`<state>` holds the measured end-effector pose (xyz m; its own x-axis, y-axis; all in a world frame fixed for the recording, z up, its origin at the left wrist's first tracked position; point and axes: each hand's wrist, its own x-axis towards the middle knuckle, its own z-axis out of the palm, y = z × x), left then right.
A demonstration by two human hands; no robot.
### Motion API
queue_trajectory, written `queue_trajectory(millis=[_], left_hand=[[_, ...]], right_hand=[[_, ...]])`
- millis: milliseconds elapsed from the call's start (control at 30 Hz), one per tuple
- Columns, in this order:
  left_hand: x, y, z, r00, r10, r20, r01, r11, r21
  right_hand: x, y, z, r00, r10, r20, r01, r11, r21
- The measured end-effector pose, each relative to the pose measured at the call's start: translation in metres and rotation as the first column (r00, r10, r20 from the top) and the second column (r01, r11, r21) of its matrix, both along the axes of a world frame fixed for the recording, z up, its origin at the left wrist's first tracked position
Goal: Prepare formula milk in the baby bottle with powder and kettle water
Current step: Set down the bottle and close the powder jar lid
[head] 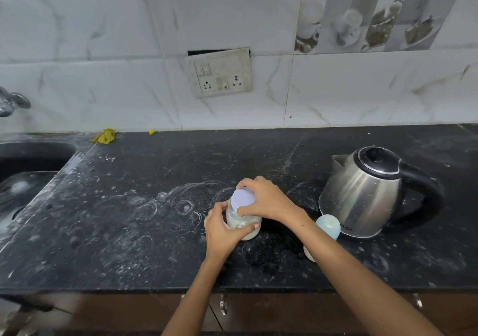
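Left hand gripped powder jar, right hand clamped on its lid; baby bottle lay unfilled by the kettle — early stage.

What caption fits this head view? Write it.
Both hands grip a white-lidded clear jar beside a steel kettle on black counter.

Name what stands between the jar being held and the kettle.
In the head view, a pale blue cap stands between the jar and the kettle, beside the right forearm.

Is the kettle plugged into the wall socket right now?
No, the kettle sits on the counter with no cord running to the socket.
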<state>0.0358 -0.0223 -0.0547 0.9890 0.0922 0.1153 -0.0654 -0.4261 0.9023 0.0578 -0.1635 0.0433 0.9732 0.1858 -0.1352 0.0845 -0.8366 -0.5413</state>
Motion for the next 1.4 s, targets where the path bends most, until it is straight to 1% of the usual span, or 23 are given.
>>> queue_trajectory(millis=[200, 333, 467, 567, 633, 733, 800, 867, 967, 1000, 1033, 1067, 1133, 1167, 1233, 1267, 1300, 1333, 1400], left_hand=[[-0.001, 0.000, 0.000, 1.000, -0.002, 0.003, 0.002, 1.000, -0.013], [0.000, 0.001, -0.003, 1.000, -0.006, 0.004, 0.006, 1.000, -0.011], [0.001, 0.001, -0.004, 1.000, -0.010, 0.017, 0.010, 1.000, -0.013], [0.002, 0.001, -0.006, 1.000, -0.009, 0.011, 0.010, 1.000, -0.016], [0.002, 0.001, -0.007, 1.000, -0.012, 0.010, 0.012, 1.000, -0.009], [0.002, 0.001, -0.008, 1.000, -0.011, 0.017, 0.011, 1.000, -0.013], [0.002, 0.001, -0.008, 1.000, -0.009, 0.016, 0.009, 1.000, -0.019], [0.002, 0.001, -0.008, 1.000, -0.008, 0.007, 0.008, 1.000, -0.019], [0.002, 0.001, -0.007, 1.000, -0.009, 0.003, 0.009, 1.000, -0.016], [0.001, 0.001, -0.007, 1.000, -0.007, 0.001, 0.007, 1.000, -0.019], [0.001, 0.001, -0.007, 1.000, -0.006, -0.002, 0.006, 1.000, -0.023], [0.001, 0.001, -0.006, 1.000, -0.004, -0.002, 0.004, 1.000, -0.026], [-0.001, 0.000, -0.005, 1.000, -0.004, 0.000, 0.004, 1.000, -0.021], [-0.001, 0.000, -0.004, 1.000, -0.003, -0.003, 0.003, 1.000, -0.018], [-0.001, 0.001, -0.004, 1.000, 0.000, -0.006, 0.000, 1.000, -0.014], [-0.001, 0.000, -0.004, 1.000, 0.001, -0.005, -0.001, 1.000, -0.014], [-0.001, 0.000, -0.004, 1.000, 0.003, -0.003, -0.003, 1.000, -0.011], [-0.001, 0.000, -0.004, 1.000, 0.003, 0.000, -0.003, 1.000, -0.007], [-0.002, 0.001, -0.004, 1.000, 0.003, 0.005, -0.003, 1.000, 0.008]], right_hand=[[0.001, 0.012, 0.003, 0.993, 0.110, 0.030, -0.105, 0.986, -0.128], [0.004, 0.013, 0.009, 0.987, 0.163, 0.008, -0.160, 0.976, -0.149], [0.008, 0.013, 0.013, 0.959, 0.280, -0.048, -0.284, 0.943, -0.176], [0.010, 0.013, 0.014, 0.948, 0.316, -0.044, -0.319, 0.927, -0.200], [0.009, 0.014, 0.014, 0.954, 0.301, -0.003, -0.291, 0.918, -0.268], [0.008, 0.023, 0.013, 0.982, 0.173, 0.078, -0.128, 0.907, -0.401], [0.007, 0.028, 0.011, 0.988, 0.111, 0.106, -0.055, 0.902, -0.429], [0.009, 0.028, 0.010, 0.986, 0.134, 0.103, -0.084, 0.917, -0.389], [0.011, 0.019, 0.011, 0.967, 0.248, 0.053, -0.223, 0.931, -0.290], [0.010, 0.018, 0.010, 0.965, 0.257, 0.048, -0.234, 0.931, -0.280], [0.008, 0.018, 0.010, 0.971, 0.234, 0.053, -0.208, 0.932, -0.297], [0.007, 0.019, 0.009, 0.978, 0.195, 0.071, -0.159, 0.924, -0.349], [0.006, 0.019, 0.011, 0.983, 0.117, 0.140, -0.033, 0.868, -0.495], [0.005, 0.016, 0.015, 0.982, 0.058, 0.177, 0.039, 0.866, -0.499], [0.007, 0.008, 0.020, 0.974, -0.026, 0.225, 0.121, 0.899, -0.421], [0.008, 0.002, 0.020, 0.975, -0.028, 0.218, 0.111, 0.919, -0.379], [0.008, -0.002, 0.017, 0.982, 0.019, 0.190, 0.048, 0.938, -0.344], [0.007, -0.006, 0.013, 0.987, 0.099, 0.127, -0.056, 0.951, -0.304], [0.004, -0.007, 0.008, 0.962, 0.271, -0.021, -0.269, 0.940, -0.210]])
